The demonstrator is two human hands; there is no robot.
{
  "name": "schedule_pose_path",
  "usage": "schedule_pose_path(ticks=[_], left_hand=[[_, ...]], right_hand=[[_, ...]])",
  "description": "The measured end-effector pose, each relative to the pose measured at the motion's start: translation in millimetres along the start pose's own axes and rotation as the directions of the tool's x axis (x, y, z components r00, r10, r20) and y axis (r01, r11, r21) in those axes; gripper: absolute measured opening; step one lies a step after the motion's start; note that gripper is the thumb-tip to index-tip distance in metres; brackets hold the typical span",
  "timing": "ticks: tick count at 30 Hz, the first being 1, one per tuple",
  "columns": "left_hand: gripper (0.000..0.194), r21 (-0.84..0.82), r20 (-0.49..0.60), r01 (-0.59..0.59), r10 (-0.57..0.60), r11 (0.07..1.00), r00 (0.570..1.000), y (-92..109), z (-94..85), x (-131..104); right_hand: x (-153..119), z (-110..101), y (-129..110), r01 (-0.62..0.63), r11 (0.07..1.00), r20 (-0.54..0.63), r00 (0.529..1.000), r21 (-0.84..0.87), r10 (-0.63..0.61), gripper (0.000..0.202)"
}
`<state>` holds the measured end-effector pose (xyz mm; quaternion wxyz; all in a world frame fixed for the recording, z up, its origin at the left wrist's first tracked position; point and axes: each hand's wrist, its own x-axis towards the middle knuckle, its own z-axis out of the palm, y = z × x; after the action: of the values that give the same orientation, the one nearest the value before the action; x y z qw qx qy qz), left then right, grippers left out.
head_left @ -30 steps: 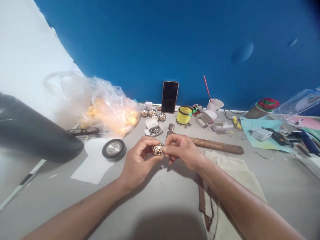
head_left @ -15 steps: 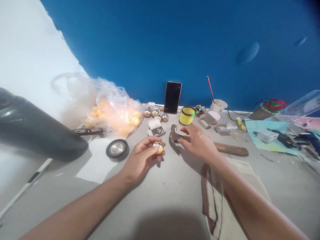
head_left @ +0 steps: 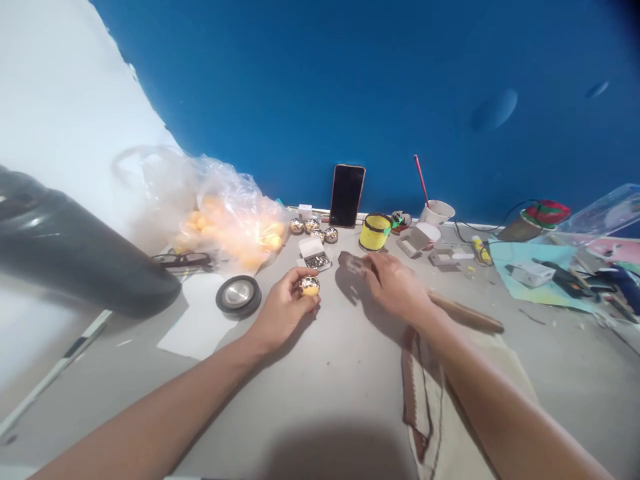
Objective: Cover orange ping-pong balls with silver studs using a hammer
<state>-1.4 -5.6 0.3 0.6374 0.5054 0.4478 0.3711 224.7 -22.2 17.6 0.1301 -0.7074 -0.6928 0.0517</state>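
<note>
your left hand (head_left: 285, 310) is holding the ball (head_left: 310, 286) up over the table (head_left: 310, 380), fingers curling behind it and thumb lying below, with the shiny studded top and the plain yellow underside both showing; your right hand (head_left: 397, 283) is grasping the hammer (head_left: 467, 312) by its wooden handle, close behind the blurred metal head (head_left: 353, 263), though the fingertips are hiding and you are giving no clear sign of how firmly they are pressing; the ball is looking light, perhaps hollow or foam, so it is probably asking for only a gentle pinch; its studs are gleaming smooth and are likely making that side slippery, so the yellow part is seeming the surer place for your thumb, and hard squeezing might be risking a dent if the shell is thin; the hammer is looking stiff and sturdy, and its weight is surely sitting mostly in the head, so gripping near it is making for easy balance, while gripping further down the handle would be giving more swing and less control; the bare wood is probably offering decent friction; just beyond the ball the open box (head_left: 312, 247) is holding loose studs (head_left: 317, 263), more studded balls (head_left: 331, 235) are sitting behind it, and the cloth (head_left: 485, 387) is lying under your right forearm.
</note>
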Motion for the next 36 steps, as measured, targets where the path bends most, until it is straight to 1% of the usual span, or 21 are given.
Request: schedule_pose_path(ticks=[2, 4, 5, 7, 9, 11, 13, 15, 16, 17, 20, 21, 22, 25, 26, 29, 30, 31, 34, 35, 36], left_hand=[[0.044, 0.057, -0.013, -0.003, 0.004, 0.998, 1.0, 2.0, 1.8, -0.7], [0.044, 0.053, -0.026, 0.012, -0.011, 0.998, 1.0, 3.7, 3.6, -0.6], [0.044, 0.048, -0.036, 0.02, -0.018, 0.999, 0.999, 4.2, 4.4, -0.3], [0.043, 0.053, -0.044, 0.026, -0.024, 0.998, 0.999, 4.4, 5.3, 0.4], [0.041, 0.072, -0.031, 0.006, -0.004, 0.997, 1.0, 3.2, 5.3, 1.0], [0.039, 0.086, -0.018, -0.02, 0.022, 0.996, 1.0, 0.9, 4.5, 1.7], [0.04, 0.103, -0.02, -0.031, 0.033, 0.994, 0.999, -1.9, 3.0, 2.7], [0.043, 0.135, -0.029, -0.031, 0.035, 0.99, 0.999, -3.8, 1.4, 3.8], [0.043, 0.144, -0.03, -0.034, 0.039, 0.989, 0.999, -4.2, 0.8, 4.3], [0.042, 0.145, -0.029, -0.038, 0.043, 0.989, 0.999, -4.2, 0.4, 4.6], [0.035, 0.125, -0.018, -0.046, 0.048, 0.991, 0.999, -2.1, 0.5, 4.9], [0.034, 0.121, -0.017, -0.047, 0.05, 0.992, 0.999, -1.3, 0.7, 4.8], [0.034, 0.121, -0.018, -0.046, 0.048, 0.992, 0.999, -0.7, 0.9, 4.8], [0.04, 0.134, -0.028, -0.036, 0.04, 0.99, 0.999, -0.2, 1.0, 4.8], [0.04, 0.138, -0.027, -0.032, 0.036, 0.99, 0.999, -0.4, 0.9, 4.8], [0.038, 0.125, -0.004, -0.036, 0.036, 0.991, 0.999, -2.0, -0.2, 5.0], [0.039, 0.116, 0.001, -0.035, 0.036, 0.993, 0.999, -2.6, -0.6, 5.2], [0.039, 0.111, 0.002, -0.034, 0.034, 0.993, 0.999, -3.3, -1.0, 5.5], [0.042, 0.124, -0.017, -0.037, 0.04, 0.992, 0.999, -4.5, -1.4, 6.3], [0.042, 0.128, -0.018, -0.04, 0.043, 0.991, 0.999, -4.3, -1.1, 6.3], [0.04, 0.123, -0.014, -0.042, 0.044, 0.992, 0.999, -3.9, -0.7, 6.0]], right_hand=[[-4.5, -7.9, -4.2, -0.026, 0.998, -0.069, 0.997, 0.05, 0.029, 0.033], [-10.3, -14.3, -9.0, -0.005, 0.997, -0.163, 0.986, 0.079, 0.018, 0.037], [-13.5, -16.1, -11.5, 0.036, 0.995, -0.217, 0.976, 0.093, -0.015, 0.036], [-19.4, -16.4, -16.1, 0.16, 0.981, -0.312, 0.943, 0.111, -0.118, 0.032], [-23.6, -13.3, -19.8, 0.283, 0.954, -0.359, 0.904, 0.101, -0.231, 0.03], [-25.7, -9.8, -21.9, 0.35, 0.933, -0.38, 0.876, 0.08, -0.296, 0.028], [-26.4, -8.6, -22.3, 0.369, 0.928, -0.438, 0.845, 0.061, -0.307, 0.027], [-26.6, -9.6, -21.9, 0.358, 0.932, -0.509, 0.813, 0.055, -0.282, 0.026], [-26.7, -10.3, -21.8, 0.355, 0.933, -0.524, 0.805, 0.052, -0.277, 0.026], [-26.9, -10.8, -22.0, 0.357, 0.933, -0.516, 0.808, 0.045, -0.284, 0.026], [-27.7, -10.8, -23.4, 0.374, 0.927, -0.418, 0.846, 0.021, -0.332, 0.025], [-28.0, -10.8, -23.9, 0.375, 0.927, -0.404, 0.851, 0.021, -0.335, 0.026], [-28.3, -11.0, -24.2, 0.37, 0.929, -0.414, 0.849, 0.026, -0.327, 0.026], [-28.8, -12.3, -24.1, 0.336, 0.94, -0.491, 0.828, 0.049, -0.271, 0.028], [-28.7, -12.6, -23.9, 0.325, 0.944, -0.487, 0.833, 0.047, -0.263, 0.028], [-27.7, -12.9, -23.4, 0.31, 0.951, -0.406, 0.871, 0.016, -0.277, 0.028], [-27.4, -13.4, -23.4, 0.305, 0.952, -0.4, 0.874, 0.008, -0.277, 0.029], [-27.3, -14.3, -23.5, 0.3, 0.954, -0.421, 0.866, 0.005, -0.27, 0.03], [-27.9, -16.9, -24.9, 0.31, 0.95, -0.522, 0.815, 0.025, -0.252, 0.03], [-28.3, -17.0, -25.6, 0.324, 0.946, -0.517, 0.814, 0.029, -0.263, 0.03], [-28.6, -16.5, -26.1, 0.337, 0.941, -0.489, 0.826, 0.028, -0.282, 0.029]])
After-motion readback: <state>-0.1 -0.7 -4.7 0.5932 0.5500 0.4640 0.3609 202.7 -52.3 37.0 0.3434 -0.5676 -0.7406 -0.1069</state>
